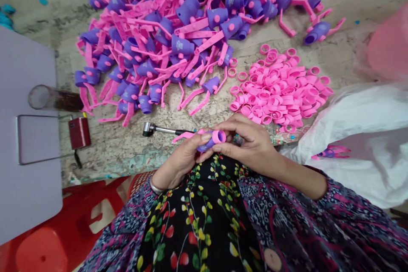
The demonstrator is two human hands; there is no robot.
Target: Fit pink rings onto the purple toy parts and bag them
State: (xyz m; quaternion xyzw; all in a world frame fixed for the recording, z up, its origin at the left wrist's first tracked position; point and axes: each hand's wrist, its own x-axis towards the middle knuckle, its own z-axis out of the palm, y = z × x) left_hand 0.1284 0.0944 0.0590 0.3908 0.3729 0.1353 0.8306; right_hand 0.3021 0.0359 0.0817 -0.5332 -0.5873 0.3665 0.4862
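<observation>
My left hand is closed around a purple plastic cone-shaped part with pink arms, held low in front of my body. A pink ring sits around the part's open end, which faces right. The thumb and forefinger of my right hand are at the edges of this ring, pinching it. Just beyond my hands lies a small hammer, its handle partly hidden behind my left hand. A heap of loose pink rings lies beyond my right hand.
A large pile of purple parts with pink arms covers the far side. On the left are a glass, a dark red box and a pale panel. A white sack and a pink container stand right.
</observation>
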